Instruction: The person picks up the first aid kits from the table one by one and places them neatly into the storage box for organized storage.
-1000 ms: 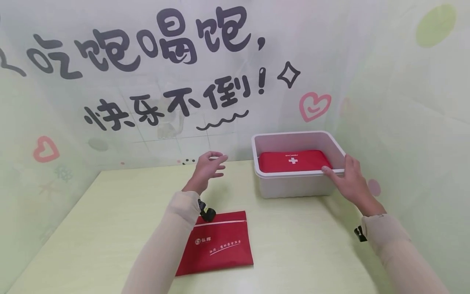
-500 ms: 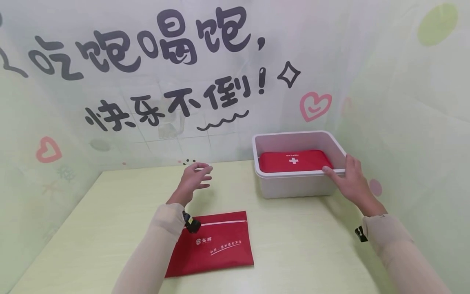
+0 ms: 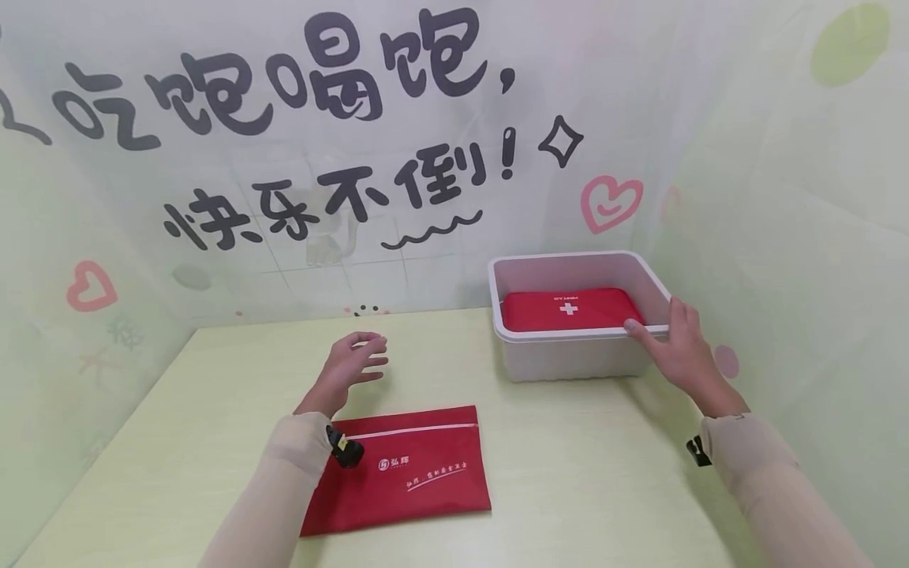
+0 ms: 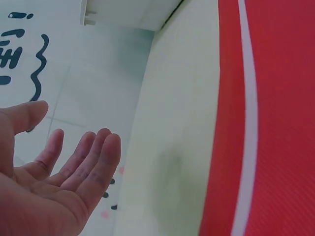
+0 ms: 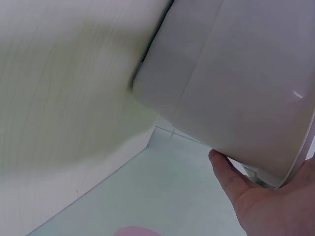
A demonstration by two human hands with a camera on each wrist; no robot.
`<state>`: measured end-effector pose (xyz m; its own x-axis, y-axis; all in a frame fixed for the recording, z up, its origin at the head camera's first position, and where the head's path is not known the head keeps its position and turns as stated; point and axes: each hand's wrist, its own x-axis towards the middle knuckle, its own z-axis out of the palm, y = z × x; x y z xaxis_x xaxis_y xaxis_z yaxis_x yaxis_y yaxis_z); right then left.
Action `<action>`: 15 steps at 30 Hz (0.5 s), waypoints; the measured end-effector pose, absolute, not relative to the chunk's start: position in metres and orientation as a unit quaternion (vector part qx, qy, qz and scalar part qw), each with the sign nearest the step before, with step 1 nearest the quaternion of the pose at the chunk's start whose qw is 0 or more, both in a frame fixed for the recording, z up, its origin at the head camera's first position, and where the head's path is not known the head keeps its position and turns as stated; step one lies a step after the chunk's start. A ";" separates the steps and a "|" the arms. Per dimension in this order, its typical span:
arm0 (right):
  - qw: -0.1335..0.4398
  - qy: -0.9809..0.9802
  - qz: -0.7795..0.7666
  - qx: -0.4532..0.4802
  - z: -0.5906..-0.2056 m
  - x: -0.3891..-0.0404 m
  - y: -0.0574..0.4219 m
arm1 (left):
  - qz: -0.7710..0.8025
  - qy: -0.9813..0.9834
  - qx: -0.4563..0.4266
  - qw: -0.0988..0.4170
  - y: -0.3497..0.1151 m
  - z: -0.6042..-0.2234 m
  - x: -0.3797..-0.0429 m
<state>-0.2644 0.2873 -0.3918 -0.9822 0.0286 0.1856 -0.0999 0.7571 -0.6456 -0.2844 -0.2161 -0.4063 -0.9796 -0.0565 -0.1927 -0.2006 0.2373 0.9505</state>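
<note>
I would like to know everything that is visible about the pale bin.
The pale bin is an open-topped rectangular tub with rounded corners and a projecting rim; it looks like smooth plastic. It stands upright on the table, near the back wall. A red pouch with a white cross lies inside. The right hand's grip is on the rim at the near right corner.

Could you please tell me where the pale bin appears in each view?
Head: bin, right of centre, the right hand on its rim.
Left wrist: bin, cut off at the top edge.
Right wrist: bin, filling the upper right.
Shared landmark: the tabletop, in all three.
</note>
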 end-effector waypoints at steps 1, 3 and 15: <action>0.092 -0.933 0.347 0.019 -0.392 -0.265 0.287 | 0.610 0.786 -0.085 0.060 -0.219 -0.408 -0.283; 0.092 -0.933 0.348 0.019 -0.392 -0.265 0.288 | 0.606 0.788 -0.090 0.062 -0.225 -0.411 -0.280; 0.095 -0.933 0.348 0.018 -0.392 -0.265 0.288 | 0.585 0.802 -0.104 0.071 -0.246 -0.431 -0.271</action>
